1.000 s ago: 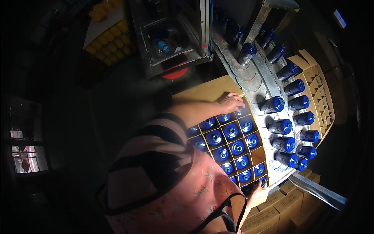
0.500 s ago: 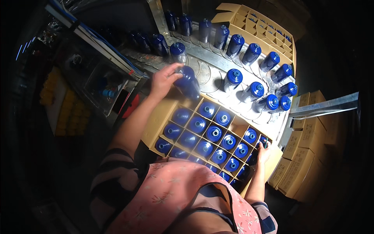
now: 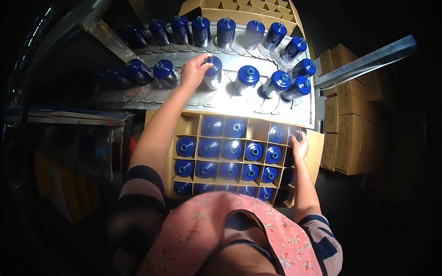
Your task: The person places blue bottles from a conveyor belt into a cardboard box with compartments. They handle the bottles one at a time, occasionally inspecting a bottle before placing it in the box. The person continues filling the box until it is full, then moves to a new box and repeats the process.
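At the far side of the carton, my left hand (image 3: 195, 72) has its fingers closed round the top of a blue glass bottle (image 3: 212, 77). That bottle stands upright on the metal conveyor (image 3: 184, 99). My right hand (image 3: 300, 146) reaches into the far right corner of the open carton (image 3: 315, 152), its fingers pinched at the neck of a blue bottle (image 3: 293, 133). Cardboard dividers split the carton into cells. Most hold upright blue bottles (image 3: 254, 151). Two cells of the far row, the left corner one and one right of centre, show no bottle.
Several blue bottles (image 3: 226, 32) stand in two lines along the conveyor, curving together at its right end. A second divided carton (image 3: 248, 14) lies behind it. A metal bar (image 3: 368, 62) juts out at right above stacked brown cartons (image 3: 343, 138).
The bottle in my left hand was tilted near the carton's far edge; it now stands upright on the conveyor. My right hand stays at the carton's corner. The whole view has turned.
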A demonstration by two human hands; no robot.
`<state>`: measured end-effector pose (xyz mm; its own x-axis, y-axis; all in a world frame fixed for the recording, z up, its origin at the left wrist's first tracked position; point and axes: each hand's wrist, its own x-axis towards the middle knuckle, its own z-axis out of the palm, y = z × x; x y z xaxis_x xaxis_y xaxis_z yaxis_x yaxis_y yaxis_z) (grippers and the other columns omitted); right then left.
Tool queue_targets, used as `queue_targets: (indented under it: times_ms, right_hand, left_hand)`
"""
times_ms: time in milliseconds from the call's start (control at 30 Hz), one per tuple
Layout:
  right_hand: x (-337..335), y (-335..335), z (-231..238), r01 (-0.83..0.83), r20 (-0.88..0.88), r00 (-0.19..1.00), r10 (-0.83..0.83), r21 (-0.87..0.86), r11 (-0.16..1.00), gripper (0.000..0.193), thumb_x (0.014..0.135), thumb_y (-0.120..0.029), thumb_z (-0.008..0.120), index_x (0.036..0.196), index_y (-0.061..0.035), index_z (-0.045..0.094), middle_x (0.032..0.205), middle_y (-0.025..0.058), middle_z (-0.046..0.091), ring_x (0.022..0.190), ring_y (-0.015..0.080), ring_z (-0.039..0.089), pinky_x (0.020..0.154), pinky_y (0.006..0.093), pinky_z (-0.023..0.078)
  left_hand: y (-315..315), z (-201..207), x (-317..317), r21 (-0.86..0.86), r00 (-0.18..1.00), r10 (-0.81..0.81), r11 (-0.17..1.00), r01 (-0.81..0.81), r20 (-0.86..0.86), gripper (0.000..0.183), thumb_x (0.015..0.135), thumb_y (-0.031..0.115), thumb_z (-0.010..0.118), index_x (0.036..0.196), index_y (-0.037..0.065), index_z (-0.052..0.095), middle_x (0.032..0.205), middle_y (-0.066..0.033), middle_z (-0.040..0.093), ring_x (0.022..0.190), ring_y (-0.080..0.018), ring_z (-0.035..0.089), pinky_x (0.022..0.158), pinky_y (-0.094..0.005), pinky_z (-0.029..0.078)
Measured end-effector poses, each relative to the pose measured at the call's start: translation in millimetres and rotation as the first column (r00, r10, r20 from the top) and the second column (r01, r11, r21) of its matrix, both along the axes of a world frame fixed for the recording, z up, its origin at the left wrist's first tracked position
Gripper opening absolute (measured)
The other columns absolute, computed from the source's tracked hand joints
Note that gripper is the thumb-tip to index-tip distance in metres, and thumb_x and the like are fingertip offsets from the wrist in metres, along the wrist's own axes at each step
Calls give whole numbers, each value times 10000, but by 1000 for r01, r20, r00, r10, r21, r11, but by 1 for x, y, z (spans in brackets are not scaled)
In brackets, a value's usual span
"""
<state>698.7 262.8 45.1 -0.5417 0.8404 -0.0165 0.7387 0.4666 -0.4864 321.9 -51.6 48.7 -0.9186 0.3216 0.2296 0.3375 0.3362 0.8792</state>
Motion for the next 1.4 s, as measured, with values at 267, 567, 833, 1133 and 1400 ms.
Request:
queue_targets:
  times_ms: [267,567,833,1133,1400]
  right_hand:
    - [-21,-16,13,57,11,998,-57,2,998,240,830,-184,709,1046,-114,629,903,78,701,796,187,658,755,326,491]
    - [-2,-18,6,124,16,992,-124,8,992,246,828,-185,716,1033,-97,613,964,87,699,857,223,659,788,345,486]
    - [6,-1,4,116,-20,993,-117,-21,993,224,811,-166,730,1013,-100,658,930,112,696,823,219,649,768,324,482]
    - [18,-12,82,-183,-496,865,76,-170,968,187,794,14,711,972,-29,671,836,-46,556,699,30,427,651,157,360]
    - [-23,-46,177,-413,-543,785,297,-103,905,279,749,93,711,1004,1,650,909,-9,599,705,24,461,634,160,378]
  left_hand:
    - [62,-9,10,-37,995,-97,995,96,-22,326,792,178,719,1113,137,680,1027,-106,703,895,-216,681,784,-302,509]
    - [94,7,37,-128,947,-318,942,310,-44,364,788,227,700,1136,125,664,1118,-109,667,1036,-279,626,886,-345,486]
    - [14,-1,15,107,943,163,985,-138,-290,467,743,112,755,1197,113,646,1206,-131,617,1170,-270,539,987,-360,441]
    - [-13,-21,12,-18,999,2,1000,-1,43,394,761,197,745,1148,200,673,1145,-100,635,1050,-252,599,909,-331,471]
    - [11,-7,-10,-127,998,-59,990,62,25,380,766,213,744,1141,221,679,1081,-125,654,954,-252,641,853,-320,497]
